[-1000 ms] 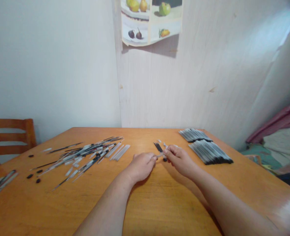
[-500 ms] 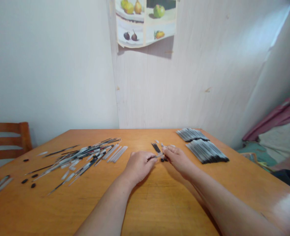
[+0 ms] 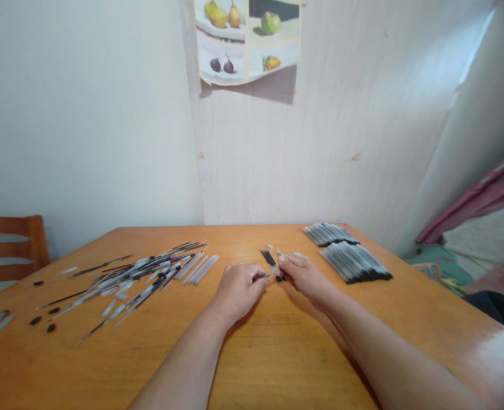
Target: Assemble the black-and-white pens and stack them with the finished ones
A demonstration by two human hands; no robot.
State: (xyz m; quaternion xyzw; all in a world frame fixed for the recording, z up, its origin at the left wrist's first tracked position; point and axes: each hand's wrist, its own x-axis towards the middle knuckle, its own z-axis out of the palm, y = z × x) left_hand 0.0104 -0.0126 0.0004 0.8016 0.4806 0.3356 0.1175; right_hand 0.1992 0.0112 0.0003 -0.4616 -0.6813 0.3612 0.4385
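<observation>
My left hand (image 3: 238,287) and my right hand (image 3: 302,274) meet at the middle of the orange wooden table (image 3: 277,353). Both pinch the same thin clear pen barrel (image 3: 272,272), which spans the gap between their fingertips. A small black cap (image 3: 279,278) shows just under the right fingertips. A few loose black pen pieces (image 3: 267,257) lie on the table just beyond the hands.
A loose heap of pen barrels and refills (image 3: 149,273) spreads over the left half, with black caps (image 3: 42,322) near the left edge. Two neat stacks of pens (image 3: 348,256) lie at the right. A wooden chair (image 3: 8,247) stands left; a fruit poster (image 3: 245,40) hangs on the wall.
The view has drifted, so everything sits a little further left. Both hands stay closed on the pen barrel at the table's middle, with little movement of their own.
</observation>
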